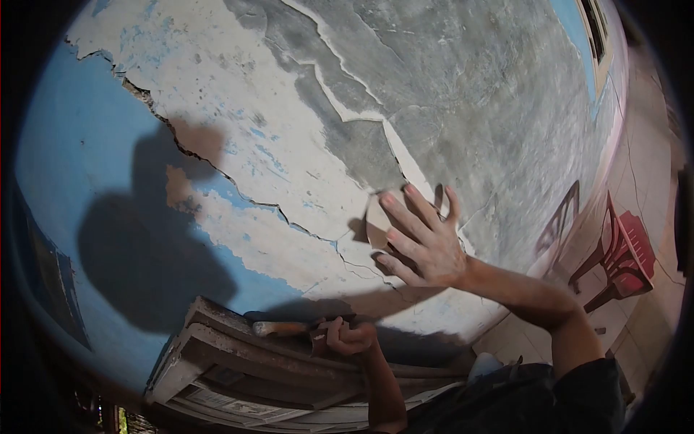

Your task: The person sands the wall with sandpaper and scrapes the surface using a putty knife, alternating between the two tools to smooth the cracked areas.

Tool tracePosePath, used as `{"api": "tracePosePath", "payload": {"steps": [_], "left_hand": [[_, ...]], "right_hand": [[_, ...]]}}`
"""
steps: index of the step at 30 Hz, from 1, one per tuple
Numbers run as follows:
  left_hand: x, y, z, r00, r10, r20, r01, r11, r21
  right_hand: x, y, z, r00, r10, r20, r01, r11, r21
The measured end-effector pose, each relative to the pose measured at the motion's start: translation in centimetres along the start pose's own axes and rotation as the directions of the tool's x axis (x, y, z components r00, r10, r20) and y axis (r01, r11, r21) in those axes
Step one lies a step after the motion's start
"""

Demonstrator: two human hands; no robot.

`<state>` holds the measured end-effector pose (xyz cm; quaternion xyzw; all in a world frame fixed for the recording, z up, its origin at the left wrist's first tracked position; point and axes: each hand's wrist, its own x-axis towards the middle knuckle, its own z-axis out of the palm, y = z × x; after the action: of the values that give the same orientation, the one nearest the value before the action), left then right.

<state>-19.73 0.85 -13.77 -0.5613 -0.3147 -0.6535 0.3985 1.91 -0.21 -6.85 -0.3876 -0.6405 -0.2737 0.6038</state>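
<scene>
My right hand (428,246) is raised to the cracked wall (282,137), fingers spread over a pale, curved-edged sheet (377,223) that looks like sandpaper and lies between the fingers and the wall. White filler (402,150) runs along a crack just above these fingertips. Lower down, my left hand (349,337) is closed round a reddish-brown piece (319,341), perhaps folded sandpaper; the fingers hide part of it. Beside that hand a light wooden handle (280,328) rests on top of the wooden furniture (238,376); its far end is hidden.
An open crack (189,153) crosses the blue and white paint to the left. Grey plaster (477,94) covers the upper right. A red plastic chair (623,253) stands on the tiled floor at the right, near a window frame (596,36) higher up.
</scene>
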Motion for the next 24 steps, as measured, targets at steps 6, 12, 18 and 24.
{"api": "tracePosePath", "payload": {"steps": [6, 12, 18, 24], "left_hand": [[-1.5, -1.8, -0.3, 1.000, -0.025, -0.005, 0.025, 1.000, -0.002], [-2.3, -2.4, -0.8, 1.000, 0.010, 0.024, -0.010, 1.000, -0.002], [-2.2, -1.3, -0.1, 0.998, -0.031, -0.058, 0.032, 0.999, 0.014], [-1.8, -1.0, -0.5, 0.999, -0.044, 0.001, 0.043, 0.998, 0.049]], "right_hand": [[4.2, 0.4, 0.9, 0.991, -0.098, -0.095, 0.095, 0.995, -0.033], [-1.6, 0.9, 1.4, 0.998, -0.037, -0.058, 0.040, 0.998, 0.049], [3.3, -0.2, 0.9, 0.997, -0.044, -0.068, 0.047, 0.998, 0.035], [-2.1, 0.6, 0.4, 0.999, -0.040, 0.012, 0.040, 0.998, -0.037]]}}
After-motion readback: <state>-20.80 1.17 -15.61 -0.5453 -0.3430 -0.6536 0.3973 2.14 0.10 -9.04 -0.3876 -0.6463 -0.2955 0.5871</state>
